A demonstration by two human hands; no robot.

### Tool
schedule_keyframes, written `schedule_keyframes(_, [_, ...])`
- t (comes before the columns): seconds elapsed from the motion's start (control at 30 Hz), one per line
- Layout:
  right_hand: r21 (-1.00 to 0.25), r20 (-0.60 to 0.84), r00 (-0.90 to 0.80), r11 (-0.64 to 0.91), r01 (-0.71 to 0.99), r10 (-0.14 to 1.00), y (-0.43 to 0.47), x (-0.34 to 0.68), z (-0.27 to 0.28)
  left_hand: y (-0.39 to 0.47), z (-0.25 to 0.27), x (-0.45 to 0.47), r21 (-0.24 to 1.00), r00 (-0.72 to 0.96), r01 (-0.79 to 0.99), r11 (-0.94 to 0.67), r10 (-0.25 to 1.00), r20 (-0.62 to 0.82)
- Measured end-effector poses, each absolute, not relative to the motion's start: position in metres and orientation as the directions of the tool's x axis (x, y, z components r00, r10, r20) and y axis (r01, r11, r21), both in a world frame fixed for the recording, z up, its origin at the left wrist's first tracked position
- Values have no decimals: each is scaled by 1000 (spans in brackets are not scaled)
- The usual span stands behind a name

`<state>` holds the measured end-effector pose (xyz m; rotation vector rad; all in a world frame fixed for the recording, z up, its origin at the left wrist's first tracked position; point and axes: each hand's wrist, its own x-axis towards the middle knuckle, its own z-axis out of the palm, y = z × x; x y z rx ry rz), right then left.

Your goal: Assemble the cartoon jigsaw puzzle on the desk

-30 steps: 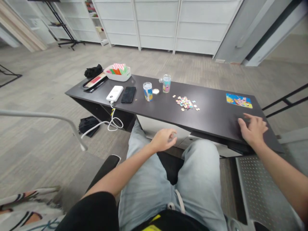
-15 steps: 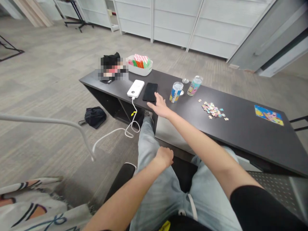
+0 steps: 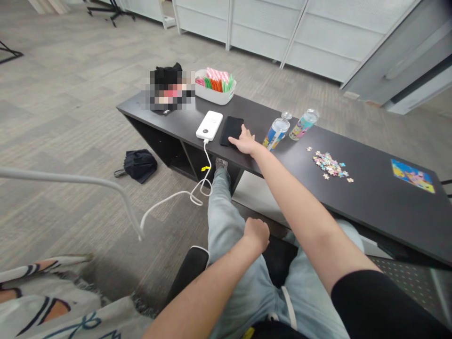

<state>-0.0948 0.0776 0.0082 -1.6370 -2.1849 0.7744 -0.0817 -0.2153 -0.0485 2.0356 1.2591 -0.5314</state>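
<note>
My right hand (image 3: pixel 246 141) reaches far across the dark table (image 3: pixel 370 197) and lies flat with its fingers spread on the near end of a black phone (image 3: pixel 232 129). A white power bank (image 3: pixel 209 125) lies just left of the phone, its white cable (image 3: pixel 176 197) hanging down to the floor. My left hand (image 3: pixel 258 233) rests as a loose fist on my lap, holding nothing. Right of the phone stand a blue printed tin (image 3: pixel 276 133) and a clear printed cup (image 3: pixel 304 124).
Loose puzzle pieces (image 3: pixel 330 165) lie mid-table and a colourful picture card (image 3: pixel 412 175) lies at the right end. A white basket of coloured packets (image 3: pixel 216 86) and a black bundle (image 3: pixel 165 75) sit at the far left end. A folded black umbrella (image 3: pixel 139 165) lies on the floor.
My right hand left the table's right end, swung left across it and came down onto the black phone. My left hand dropped back onto my lap. The view turned left.
</note>
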Motion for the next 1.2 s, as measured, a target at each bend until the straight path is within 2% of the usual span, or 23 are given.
schedule_keyframes(0.1, [-555,-207,-245,93,827,947,75,-100,15,-216,-50,-80,332,459,888,-317,605,-650])
schedule_keyframes(0.17, [-547,-244,-238,69,834,940,71,-103,23,-217,-52,-80,331,464,886,-325,595,-657])
schedule_keyframes(0.47, [-577,-276,-234,34,816,932,65,-104,31,-231,-63,-44,423,589,799,-427,417,-692])
schedule_keyframes(0.6, [-589,-264,-239,40,807,935,69,-103,26,-235,-66,-33,451,633,762,-465,386,-671])
schedule_keyframes(0.9, [-624,-208,-204,30,781,957,79,-101,15,-232,-71,-40,410,601,777,-479,367,-710])
schedule_keyframes(1.07, [-656,-94,-109,21,755,990,103,-100,12,-238,-75,-35,424,604,776,-466,361,-710])
schedule_keyframes(1.2, [-677,6,-153,116,727,988,124,-97,10,-240,-80,-36,432,605,779,-455,362,-709])
